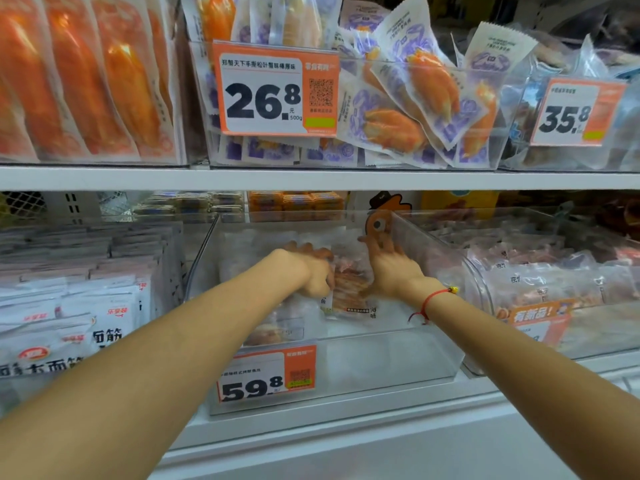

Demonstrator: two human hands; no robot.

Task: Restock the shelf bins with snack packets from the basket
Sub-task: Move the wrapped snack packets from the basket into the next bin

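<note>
Both my arms reach into a clear plastic bin [388, 358] on the lower shelf, the one tagged 59.8. Inside it stands a small stack of see-through snack packets [349, 292] with brownish pieces and a white label strip. My left hand [311, 271] grips the stack's left side with curled fingers. My right hand [391, 268] presses flat against its right side, fingers straight and pointing to the back of the bin. A red string bracelet sits on my right wrist. More packets lie pale and blurred at the bin's left [273, 330]. The basket is out of view.
A bin of white packets [86, 306] stands to the left, a bin of pinkish packets [554, 282] to the right. Above the white shelf edge [311, 180] are bins of orange and purple-printed packets [415, 109] with tags 26.8 and 35.8.
</note>
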